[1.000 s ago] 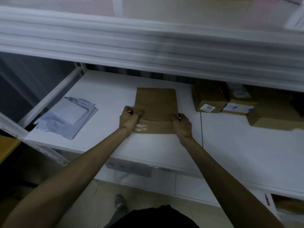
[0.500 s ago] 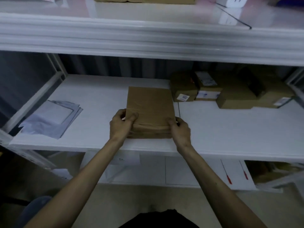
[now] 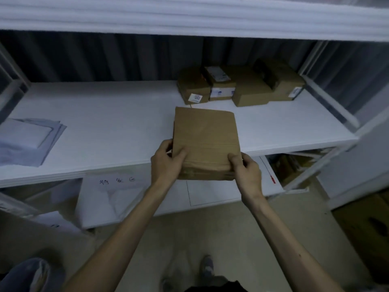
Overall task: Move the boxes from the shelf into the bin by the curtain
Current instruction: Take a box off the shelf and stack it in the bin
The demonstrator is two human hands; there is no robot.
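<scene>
At shelf front edge: flat brown cardboard box [image 3: 206, 142] sits half over the lip of the white shelf [image 3: 109, 123], near end overhanging toward the person
box build: thin, wide, taped shut – reads as stiff card, likely light for its footprint; tape band on the near end looks glossy, could be slick under fingers
box weak spot: near edge looks slightly creased or bulged, so squeezing hard at the middle may buckle it – my guess only
where to hold: the two near corners or the long side edges, thumbs on top, fingers under the overhang
left hand [image 3: 167, 163]: curled round the near-left corner, thumb on the top face, fingers wrapped down the side – closed on the box, not spread
right hand [image 3: 245, 170]: same on the near-right corner, thumb pressing the top, fingers tucked under or behind; underside contact hidden
grip verdict: both hands clamp the box between them, firm pinch at each corner
other boxes [image 3: 240, 87]: cluster of small brown parcels with white labels at the shelf back right, well apart from the held one
mailers [image 3: 27, 140]: pale plastic bags stacked at shelf left, untouched
bin: not visible
curtain [image 3: 109, 57]: dark pleats behind the shelf
task stage: one box about to leave the shelf, several left
</scene>
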